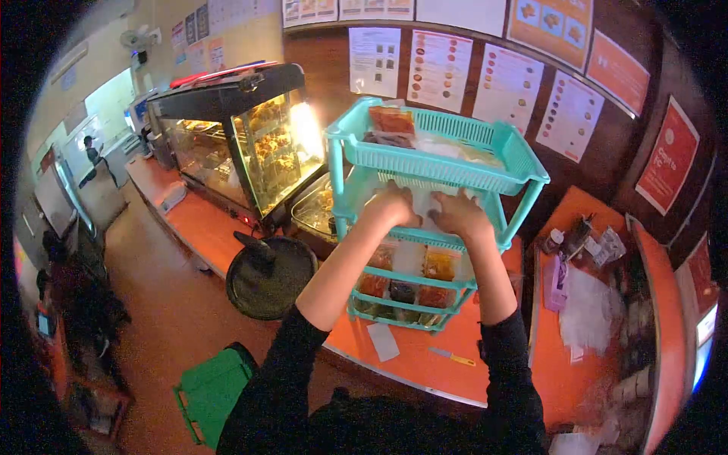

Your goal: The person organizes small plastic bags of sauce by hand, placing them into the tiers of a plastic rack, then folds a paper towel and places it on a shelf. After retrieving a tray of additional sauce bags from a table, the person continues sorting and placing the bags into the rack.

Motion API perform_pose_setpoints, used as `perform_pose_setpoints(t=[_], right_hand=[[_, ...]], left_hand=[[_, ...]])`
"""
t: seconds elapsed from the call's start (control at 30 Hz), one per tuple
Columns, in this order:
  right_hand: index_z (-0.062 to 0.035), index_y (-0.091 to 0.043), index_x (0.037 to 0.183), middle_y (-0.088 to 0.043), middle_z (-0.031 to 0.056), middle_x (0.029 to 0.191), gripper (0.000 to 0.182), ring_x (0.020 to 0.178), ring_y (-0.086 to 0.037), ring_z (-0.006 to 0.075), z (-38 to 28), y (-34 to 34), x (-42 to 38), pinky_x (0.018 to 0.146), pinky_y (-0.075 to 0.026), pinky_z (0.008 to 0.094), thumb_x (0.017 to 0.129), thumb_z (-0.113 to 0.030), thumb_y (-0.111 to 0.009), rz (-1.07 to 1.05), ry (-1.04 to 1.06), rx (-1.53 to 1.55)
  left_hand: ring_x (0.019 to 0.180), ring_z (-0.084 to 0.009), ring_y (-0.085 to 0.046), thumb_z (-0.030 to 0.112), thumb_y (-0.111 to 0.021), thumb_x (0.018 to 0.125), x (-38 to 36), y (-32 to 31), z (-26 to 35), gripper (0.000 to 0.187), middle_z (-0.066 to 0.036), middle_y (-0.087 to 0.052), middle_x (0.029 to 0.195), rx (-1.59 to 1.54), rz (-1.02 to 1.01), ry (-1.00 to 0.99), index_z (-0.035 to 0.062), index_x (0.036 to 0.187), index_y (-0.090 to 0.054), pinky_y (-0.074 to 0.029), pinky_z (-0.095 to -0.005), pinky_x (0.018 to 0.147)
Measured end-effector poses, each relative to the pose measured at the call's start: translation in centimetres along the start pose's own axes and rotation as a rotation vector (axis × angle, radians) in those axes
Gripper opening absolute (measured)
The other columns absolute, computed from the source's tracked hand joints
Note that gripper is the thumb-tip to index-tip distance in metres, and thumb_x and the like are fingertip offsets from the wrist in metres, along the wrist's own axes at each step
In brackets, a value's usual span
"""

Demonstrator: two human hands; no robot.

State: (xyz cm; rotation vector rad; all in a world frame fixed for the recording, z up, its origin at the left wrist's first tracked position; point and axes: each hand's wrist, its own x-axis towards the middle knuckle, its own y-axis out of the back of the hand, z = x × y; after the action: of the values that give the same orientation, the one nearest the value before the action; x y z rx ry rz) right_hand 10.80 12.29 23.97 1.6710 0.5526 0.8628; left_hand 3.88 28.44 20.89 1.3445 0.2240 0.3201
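Observation:
A turquoise plastic tiered rack (447,161) stands on the orange counter in front of me. Both hands reach into its second tier, over pale, translucent plastic packets (429,206). My left hand (396,205) is at the left of that tier, fingers apart and blurred at the tips. On the right, my right hand (462,214) has its fingers spread over the same packets. Neither hand visibly grips anything. The top tier holds a packet of reddish-brown sauce (392,120) and pale packets. Lower tiers carry orange (441,265) and dark packets, partly covered by the rack's bars.
A lit glass food warmer (273,144) stands to the left, with a round black lid (271,277) near it. A yellow-handled knife (453,356) and white paper (383,341) lie on the counter. A green bin (216,394) is below left; another person (95,155) stands far back.

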Motion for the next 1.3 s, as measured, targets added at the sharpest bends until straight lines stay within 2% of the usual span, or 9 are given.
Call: perform_pose_setpoints(t=[0.07,0.13,0.27,0.4,0.53,0.7,0.97,1.23,1.3], right_hand=[[-0.0151,-0.043,0.136,-0.050,0.0239,0.128,0.063,0.123,-0.043,0.0407,-0.8,1.3,0.0,0.101,-0.034,0.0527,0.083,-0.048,-0.055,-0.316,0.066,-0.099],[-0.0173,-0.040,0.138,-0.051,0.0236,0.127,0.067,0.121,-0.045,0.0401,-0.4,0.5,0.6,0.101,-0.036,0.0506,0.082,-0.052,-0.054,-0.319,0.030,-0.107],[-0.0206,-0.036,0.141,-0.057,0.0220,0.121,0.074,0.113,-0.053,0.0399,0.1,-0.6,0.8,0.099,-0.040,0.0450,0.080,-0.060,-0.052,-0.305,-0.041,-0.174],[-0.0048,-0.048,0.129,-0.061,0.0227,0.113,0.084,0.109,-0.055,0.0407,0.2,0.3,1.3,0.095,-0.043,0.0446,0.072,-0.065,-0.060,-0.342,-0.073,-0.125],[0.0034,-0.056,0.110,-0.065,0.0245,0.095,0.072,0.103,-0.057,0.0411,1.1,1.1,-0.6,0.092,-0.044,0.0439,0.069,-0.053,-0.071,-0.078,-0.064,0.043],[0.0030,-0.056,0.111,-0.053,0.0307,0.110,0.037,0.101,-0.055,0.0439,-0.2,5.1,-9.1,0.086,-0.048,0.0487,0.084,-0.022,-0.061,0.405,0.357,0.386],[-0.0057,-0.058,0.118,-0.062,0.0172,0.105,0.032,0.093,-0.061,0.0311,14.3,10.5,-20.3,0.081,-0.048,0.0408,0.092,-0.025,-0.053,-0.203,0.162,0.621],[-0.0151,-0.060,0.121,-0.065,0.0085,0.091,0.039,0.082,-0.061,0.0146,32.5,-5.0,-16.6,0.075,-0.050,0.0326,0.083,-0.016,-0.062,-0.514,-0.170,0.473],[-0.0203,-0.054,0.128,-0.065,0.0080,0.081,0.052,0.070,-0.059,0.0137,39.3,-19.4,-14.7,0.062,-0.048,0.0337,0.077,-0.013,-0.065,-0.173,0.170,0.615]], left_hand=[[0.126,-0.0421,-0.040,0.059,-0.068,0.066,0.2,0.5,0.0,0.084,-0.024,-0.029,0.145,0.018,-0.136,-0.017,0.0025,0.126,-0.052,-0.038,-0.0508,0.101],[0.125,-0.0363,-0.044,0.067,-0.066,0.063,-2.8,2.8,2.0,0.088,-0.021,-0.043,0.137,0.061,-0.055,0.211,0.0049,0.124,-0.055,-0.043,-0.0441,0.099],[0.119,-0.0303,-0.052,0.073,-0.066,0.058,-3.7,6.3,2.8,0.091,-0.018,-0.055,0.125,0.170,-0.278,0.072,0.0041,0.118,-0.060,-0.045,-0.0403,0.097],[0.114,-0.0291,-0.055,0.074,-0.068,0.056,-3.8,6.2,3.1,0.091,-0.015,-0.057,0.125,0.180,-0.236,0.124,0.0051,0.115,-0.062,-0.047,-0.0373,0.094],[0.133,-0.0376,-0.032,0.087,-0.054,0.055,-4.4,7.3,4.0,0.121,-0.022,-0.033,0.144,0.184,-0.405,0.133,0.0076,0.143,-0.030,-0.031,-0.0410,0.108],[0.120,-0.0361,-0.048,0.072,-0.064,0.063,-3.9,6.1,2.1,0.097,-0.025,-0.050,0.129,0.128,-0.168,-0.119,-0.0058,0.119,-0.055,-0.040,-0.0393,0.101],[0.128,-0.0374,-0.038,0.049,-0.045,0.091,-6.2,4.4,7.2,0.059,-0.025,-0.039,0.137,-0.065,0.198,0.005,0.0050,0.131,-0.046,-0.031,-0.0412,0.107],[0.122,-0.0306,-0.043,0.033,-0.048,0.093,-6.0,2.4,9.1,0.042,-0.018,-0.051,0.125,-0.269,0.000,-0.115,0.0109,0.128,-0.052,-0.033,-0.0359,0.104],[0.119,-0.0312,-0.046,0.030,-0.051,0.092,-6.8,2.0,10.2,0.039,-0.018,-0.052,0.121,-0.145,0.277,-0.129,0.0079,0.124,-0.053,-0.034,-0.0367,0.101]])
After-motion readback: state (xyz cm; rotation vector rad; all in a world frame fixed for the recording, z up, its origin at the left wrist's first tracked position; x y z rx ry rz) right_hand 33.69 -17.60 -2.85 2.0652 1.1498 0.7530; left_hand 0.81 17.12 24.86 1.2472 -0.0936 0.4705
